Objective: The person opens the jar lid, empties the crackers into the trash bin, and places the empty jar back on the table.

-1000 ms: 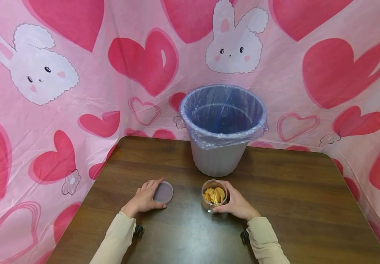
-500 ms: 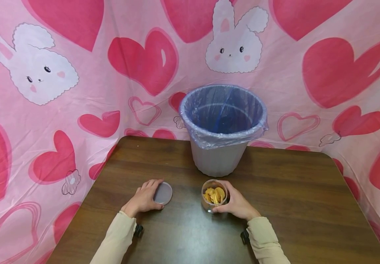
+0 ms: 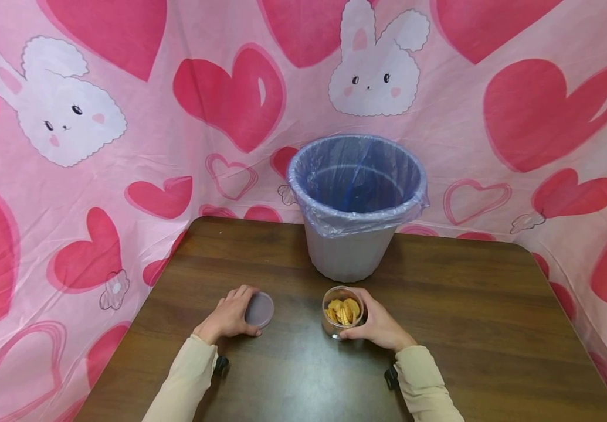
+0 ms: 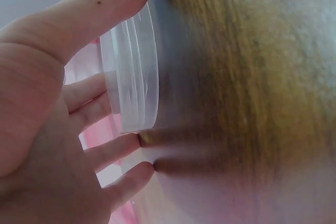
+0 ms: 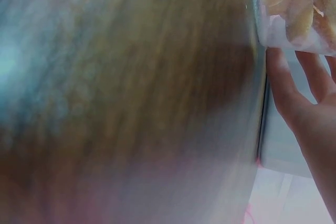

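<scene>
The left hand holds a lid between thumb and fingers, nearer the table's left edge; directly rightward, apart, the right hand grips a jar of chips, midway between the side edges.

Pieces yel.; lid prob. clear-grey; table dk brn.

Booth-like space — heart-print cloth walls
</scene>
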`<state>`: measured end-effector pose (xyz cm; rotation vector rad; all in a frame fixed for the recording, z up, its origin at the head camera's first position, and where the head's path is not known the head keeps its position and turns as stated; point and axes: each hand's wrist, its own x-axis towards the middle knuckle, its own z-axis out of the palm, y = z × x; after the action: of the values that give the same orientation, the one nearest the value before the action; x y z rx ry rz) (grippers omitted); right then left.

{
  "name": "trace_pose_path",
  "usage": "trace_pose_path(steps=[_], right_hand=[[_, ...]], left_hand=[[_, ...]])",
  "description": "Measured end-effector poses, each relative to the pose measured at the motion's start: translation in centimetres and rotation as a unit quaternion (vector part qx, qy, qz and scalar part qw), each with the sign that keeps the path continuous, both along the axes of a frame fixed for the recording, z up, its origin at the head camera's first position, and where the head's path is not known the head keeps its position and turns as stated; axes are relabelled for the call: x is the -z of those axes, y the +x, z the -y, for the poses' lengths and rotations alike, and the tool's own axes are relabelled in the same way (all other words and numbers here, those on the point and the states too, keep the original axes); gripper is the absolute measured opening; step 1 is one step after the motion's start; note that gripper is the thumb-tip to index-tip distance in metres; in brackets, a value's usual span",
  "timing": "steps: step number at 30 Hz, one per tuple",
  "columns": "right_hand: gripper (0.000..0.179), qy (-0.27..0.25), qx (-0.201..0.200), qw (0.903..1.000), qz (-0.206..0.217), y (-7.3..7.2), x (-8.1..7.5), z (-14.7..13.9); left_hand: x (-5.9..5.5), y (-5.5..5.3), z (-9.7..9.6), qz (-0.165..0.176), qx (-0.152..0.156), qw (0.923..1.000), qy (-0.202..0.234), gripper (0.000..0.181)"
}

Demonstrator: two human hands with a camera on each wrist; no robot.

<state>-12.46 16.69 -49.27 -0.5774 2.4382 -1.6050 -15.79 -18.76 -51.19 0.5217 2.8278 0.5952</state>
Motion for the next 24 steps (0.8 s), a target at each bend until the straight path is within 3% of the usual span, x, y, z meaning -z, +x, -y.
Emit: trace_pose_path(steps=[24], right_hand=[[0.082, -0.001, 0.002, 1.0000, 0.007, -0.01, 0.05, -0.04]], left_hand=[[-0.10, 0.02, -0.41, 0.008, -0.022, 0.9997, 0.001, 0.097]])
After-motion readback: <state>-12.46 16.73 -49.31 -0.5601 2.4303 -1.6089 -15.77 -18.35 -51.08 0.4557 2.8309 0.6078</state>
